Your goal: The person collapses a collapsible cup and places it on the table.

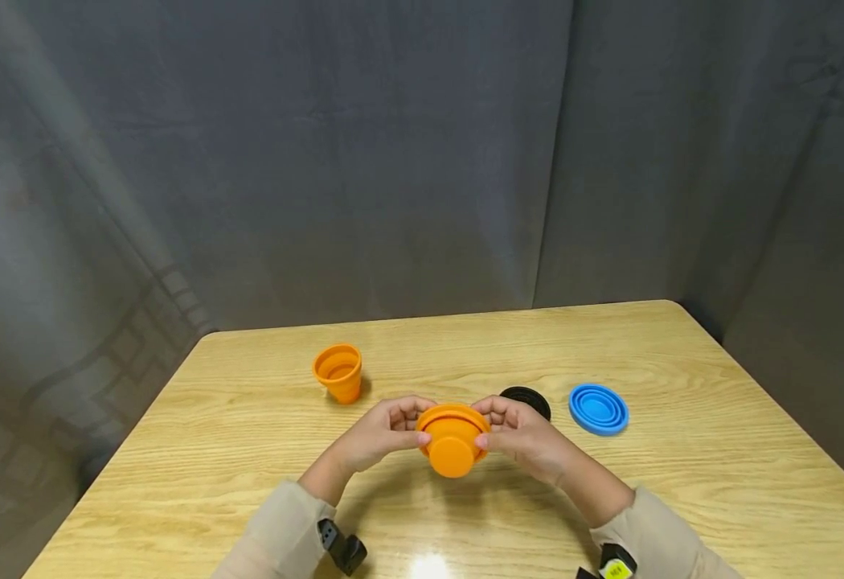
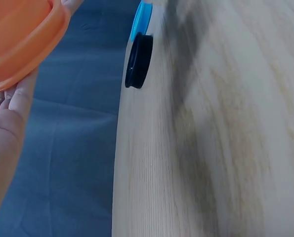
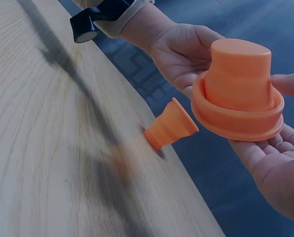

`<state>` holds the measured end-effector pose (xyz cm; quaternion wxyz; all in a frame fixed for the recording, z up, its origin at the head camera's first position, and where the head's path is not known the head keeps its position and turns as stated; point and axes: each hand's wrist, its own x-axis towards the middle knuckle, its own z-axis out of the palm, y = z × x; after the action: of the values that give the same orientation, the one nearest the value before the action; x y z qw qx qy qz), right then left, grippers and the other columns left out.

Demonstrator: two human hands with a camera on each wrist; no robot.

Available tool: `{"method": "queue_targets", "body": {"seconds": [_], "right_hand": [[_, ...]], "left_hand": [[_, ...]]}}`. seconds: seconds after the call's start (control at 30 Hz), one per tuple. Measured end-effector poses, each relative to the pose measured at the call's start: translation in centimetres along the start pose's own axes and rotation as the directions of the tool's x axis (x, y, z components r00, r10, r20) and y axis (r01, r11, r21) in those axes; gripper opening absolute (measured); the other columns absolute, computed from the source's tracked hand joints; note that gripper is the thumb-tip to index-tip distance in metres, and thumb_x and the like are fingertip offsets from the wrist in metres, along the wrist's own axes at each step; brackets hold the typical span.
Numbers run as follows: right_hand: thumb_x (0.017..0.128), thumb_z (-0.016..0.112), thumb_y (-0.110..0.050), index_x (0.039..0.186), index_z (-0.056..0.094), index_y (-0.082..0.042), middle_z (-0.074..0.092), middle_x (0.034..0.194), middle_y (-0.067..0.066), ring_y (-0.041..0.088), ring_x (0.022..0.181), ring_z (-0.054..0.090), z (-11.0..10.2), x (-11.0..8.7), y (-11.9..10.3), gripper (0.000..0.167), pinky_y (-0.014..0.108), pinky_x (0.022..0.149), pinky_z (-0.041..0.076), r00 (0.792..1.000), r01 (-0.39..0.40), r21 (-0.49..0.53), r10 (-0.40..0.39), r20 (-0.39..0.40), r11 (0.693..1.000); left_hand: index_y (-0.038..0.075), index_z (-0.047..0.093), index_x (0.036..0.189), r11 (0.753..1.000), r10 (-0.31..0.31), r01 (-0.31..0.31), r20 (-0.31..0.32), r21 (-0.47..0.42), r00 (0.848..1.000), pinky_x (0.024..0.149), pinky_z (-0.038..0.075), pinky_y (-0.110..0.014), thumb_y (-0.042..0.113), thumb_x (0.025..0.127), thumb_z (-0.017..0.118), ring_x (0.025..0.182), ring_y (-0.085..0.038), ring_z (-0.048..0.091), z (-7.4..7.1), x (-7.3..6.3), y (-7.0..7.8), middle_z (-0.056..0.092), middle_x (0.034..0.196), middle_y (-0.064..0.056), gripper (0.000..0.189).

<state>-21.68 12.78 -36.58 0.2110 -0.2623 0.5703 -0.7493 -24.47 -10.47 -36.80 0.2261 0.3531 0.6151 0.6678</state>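
Both hands hold an orange collapsible cup above the table, its base tipped toward me. In the right wrist view the cup is partly extended, with the base section standing out of a wide folded rim. My left hand grips its left side, thumb on the near face and fingers behind. My right hand grips the right side the same way. Behind the right hand lies a flat black collapsed cup, partly hidden by it. A flat blue collapsed cup rests farther right.
A second orange cup, fully extended, stands upright at the back left of the wooden table. Grey curtains hang behind the table and along its sides.
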Motion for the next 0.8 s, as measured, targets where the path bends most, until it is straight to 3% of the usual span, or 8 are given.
{"method": "queue_targets", "body": {"seconds": [0.17, 0.43, 0.63, 0.8], "right_hand": [[0.077, 0.061, -0.002, 0.103, 0.045, 0.01, 0.056, 0.091, 0.013, 0.017, 0.079, 0.057, 0.3, 0.1, 0.4, 0.033, 0.029, 0.071, 0.048, 0.997, -0.06, -0.067, 0.056, -0.059, 0.996], [0.073, 0.061, 0.003, 0.096, 0.043, 0.015, 0.054, 0.082, 0.01, 0.015, 0.069, 0.055, 1.3, 0.5, 0.6, 0.032, 0.023, 0.062, 0.048, 0.989, -0.068, -0.195, 0.041, -0.139, 0.978], [0.069, 0.054, 0.007, 0.093, 0.044, 0.013, 0.052, 0.079, 0.01, 0.016, 0.068, 0.051, 2.1, 0.6, 0.5, 0.028, 0.024, 0.059, 0.046, 0.975, -0.099, -0.301, 0.032, -0.221, 0.949], [0.073, 0.052, 0.004, 0.096, 0.043, 0.012, 0.052, 0.08, 0.009, 0.016, 0.071, 0.052, 2.1, 0.7, 0.6, 0.026, 0.025, 0.062, 0.046, 0.97, -0.111, -0.242, 0.051, -0.239, 0.964]], "left_hand": [[-0.017, 0.042, 0.11, 0.999, -0.026, 0.026, 0.002, 0.04, 1.0, 0.068, 0.048, -0.024, 0.008, 0.081, 0.06, 0.08, -0.012, 0.056, 0.4, -0.1, 0.1, 0.057, 0.092, -0.007, 0.043], [-0.014, 0.044, 0.105, 0.992, -0.043, 0.046, -0.028, 0.114, 0.999, 0.064, 0.046, -0.02, -0.003, 0.078, 0.055, 0.073, -0.009, 0.052, 1.0, 0.2, -0.2, 0.054, 0.086, -0.004, 0.031], [-0.008, 0.048, 0.101, 0.977, -0.063, 0.083, -0.106, 0.195, 0.992, 0.061, 0.043, -0.02, -0.009, 0.076, 0.051, 0.071, -0.01, 0.047, 1.6, 0.3, -0.1, 0.051, 0.082, -0.004, 0.025], [-0.005, 0.052, 0.1, 0.952, -0.069, 0.12, -0.185, 0.281, 0.98, 0.062, 0.045, -0.023, -0.007, 0.079, 0.048, 0.072, -0.011, 0.05, 2.1, 0.0, 1.4, 0.054, 0.086, -0.005, 0.022]]}}
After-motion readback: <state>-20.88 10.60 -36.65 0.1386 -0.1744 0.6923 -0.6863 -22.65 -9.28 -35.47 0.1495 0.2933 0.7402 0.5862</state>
